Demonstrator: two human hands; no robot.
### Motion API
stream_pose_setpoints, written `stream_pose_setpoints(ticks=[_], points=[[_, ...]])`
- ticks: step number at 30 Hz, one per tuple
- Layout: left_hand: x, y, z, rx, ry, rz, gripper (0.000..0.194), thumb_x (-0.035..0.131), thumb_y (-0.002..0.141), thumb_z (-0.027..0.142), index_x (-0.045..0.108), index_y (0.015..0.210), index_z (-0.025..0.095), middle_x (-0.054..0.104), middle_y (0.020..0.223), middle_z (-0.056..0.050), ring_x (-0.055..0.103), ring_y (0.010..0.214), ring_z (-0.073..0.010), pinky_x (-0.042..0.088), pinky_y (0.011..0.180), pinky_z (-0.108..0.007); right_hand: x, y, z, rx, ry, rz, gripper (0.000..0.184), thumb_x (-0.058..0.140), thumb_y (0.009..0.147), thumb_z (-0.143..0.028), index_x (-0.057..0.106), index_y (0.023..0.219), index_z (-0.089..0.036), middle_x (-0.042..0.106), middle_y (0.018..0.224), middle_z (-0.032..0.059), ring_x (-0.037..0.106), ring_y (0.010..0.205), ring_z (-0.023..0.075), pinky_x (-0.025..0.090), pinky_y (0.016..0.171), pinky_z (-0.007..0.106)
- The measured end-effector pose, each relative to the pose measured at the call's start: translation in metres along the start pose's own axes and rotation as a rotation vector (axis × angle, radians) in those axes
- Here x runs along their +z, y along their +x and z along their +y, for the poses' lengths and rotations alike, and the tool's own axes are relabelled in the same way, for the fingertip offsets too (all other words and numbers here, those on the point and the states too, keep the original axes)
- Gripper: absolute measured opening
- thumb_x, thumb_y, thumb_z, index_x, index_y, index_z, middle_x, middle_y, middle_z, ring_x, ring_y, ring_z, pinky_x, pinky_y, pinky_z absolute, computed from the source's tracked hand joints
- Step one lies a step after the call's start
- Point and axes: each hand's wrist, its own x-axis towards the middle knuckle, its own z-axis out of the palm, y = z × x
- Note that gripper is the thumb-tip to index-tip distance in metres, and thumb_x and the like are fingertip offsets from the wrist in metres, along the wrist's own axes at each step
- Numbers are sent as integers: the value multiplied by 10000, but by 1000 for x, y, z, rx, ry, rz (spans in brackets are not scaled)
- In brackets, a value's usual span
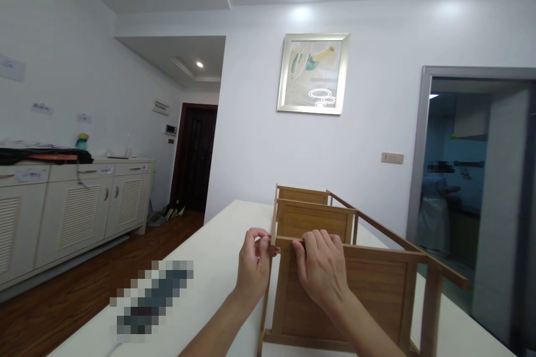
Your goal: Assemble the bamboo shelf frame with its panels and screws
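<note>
A brown wooden shelf rack [372,284] lies on its side on a white table [221,256], its panels standing upright one behind another. At the rack's left side rail, where the nearest panel joins it, my left hand [254,262] has its fingers closed, with fingertips showing on both sides of the rail. Whether a small part is pinched there too, I cannot tell. My right hand [322,268] is hooked over the top edge of the nearest panel, thumb on the near side; its fingertips are hidden behind the wood.
A blurred dark object [154,298] with a cable lies on the table's left part. White cabinets [79,201] line the left wall. A framed picture [314,73] hangs ahead. Through the doorway on the right, a person [435,206] stands in another room.
</note>
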Motion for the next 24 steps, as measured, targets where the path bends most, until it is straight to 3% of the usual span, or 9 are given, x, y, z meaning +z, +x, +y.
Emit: stream_pose_setpoints(ticks=[12,19,24], points=[[-6,0,3,63,-61,-108,211,485,941,405,545,949,204,588,875,-7,628,725,-136,528,685,-281,2,-2,2,16,4,-35,310,381,982,-307,496,712,-205,520,694,36,406,667,192,258,675,347],[-13,5,2,211,176,-14,154,530,913,317,629,883,203,615,866,-26,595,829,-159,494,700,-247,-1,0,-2,25,14,-23,314,376,981,-295,487,702,-206,515,688,31,405,657,190,255,673,344],[-14,6,2,214,225,-5,148,530,910,297,643,880,206,641,861,-27,613,839,-156,511,740,-254,-2,0,-3,36,0,-21,313,374,982,-286,485,701,-204,514,693,31,409,659,188,252,670,341]])
